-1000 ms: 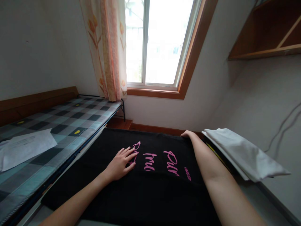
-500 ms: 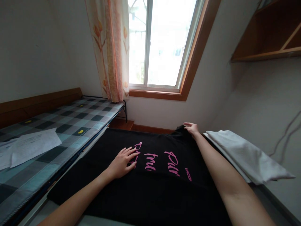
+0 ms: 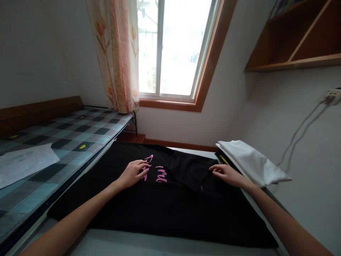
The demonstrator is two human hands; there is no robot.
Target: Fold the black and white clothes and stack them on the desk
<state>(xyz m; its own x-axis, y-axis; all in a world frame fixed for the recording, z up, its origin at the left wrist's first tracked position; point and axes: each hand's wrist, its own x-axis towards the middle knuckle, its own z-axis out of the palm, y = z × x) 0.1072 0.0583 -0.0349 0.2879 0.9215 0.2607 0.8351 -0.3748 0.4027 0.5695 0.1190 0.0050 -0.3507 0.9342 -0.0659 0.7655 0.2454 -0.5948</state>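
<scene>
A black T-shirt (image 3: 149, 209) with pink lettering is spread on a pale surface in front of me. My left hand (image 3: 133, 173) lies on it, palm down with the fingers stretched out, partly covering the pink letters. At the shirt's far right side, a flap of the black cloth (image 3: 188, 170) is turned over onto the body and hides some of the print. My right hand (image 3: 225, 174) is at the right corner of this flap, its fingers bent and pinching the cloth edge.
A folded white cloth (image 3: 247, 160) lies on dark fabric at the right. To the left is a bed with a checked mattress (image 3: 98, 131) and paper sheets (image 3: 26, 163). A curtained window (image 3: 176, 49) is ahead; a wooden shelf (image 3: 290, 60) hangs upper right.
My right hand has come nearer with the far right part of the T-shirt, which is now folded over the lettering. My left hand stays on the shirt. The view has shifted slightly right.
</scene>
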